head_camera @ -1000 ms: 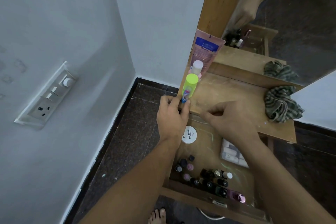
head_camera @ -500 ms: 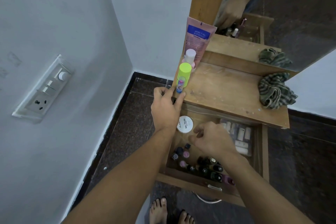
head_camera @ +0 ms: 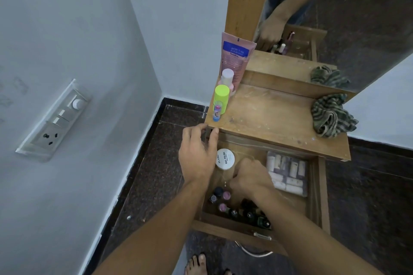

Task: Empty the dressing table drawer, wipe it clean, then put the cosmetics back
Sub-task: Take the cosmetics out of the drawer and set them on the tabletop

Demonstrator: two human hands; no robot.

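Note:
The wooden drawer (head_camera: 320, 196) stands pulled out under the dressing table top (head_camera: 268, 116). It holds a white round tub marked nail polish (head_camera: 225, 159), several small nail polish bottles (head_camera: 223, 202) and a clear pack of white tubes (head_camera: 288, 174). A small lip balm (head_camera: 217, 113), a green-capped stick (head_camera: 221, 98) and a pink tube (head_camera: 234, 58) stand at the top's left edge. My left hand (head_camera: 197, 154) is open, fingertips at the table's front corner below the lip balm. My right hand (head_camera: 250, 178) reaches down among the bottles with fingers curled; what they hold is hidden.
A striped green cloth (head_camera: 331, 118) lies bunched at the top's right end. A mirror (head_camera: 335, 18) in a wooden frame rises behind the table. A wall with a switch panel (head_camera: 55, 118) is close on the left. My bare feet (head_camera: 199, 263) stand on dark floor before the drawer.
My left hand let go of the lip balm, which now stands on the top, and dropped to the table edge. My right hand moved from the tabletop down into the drawer.

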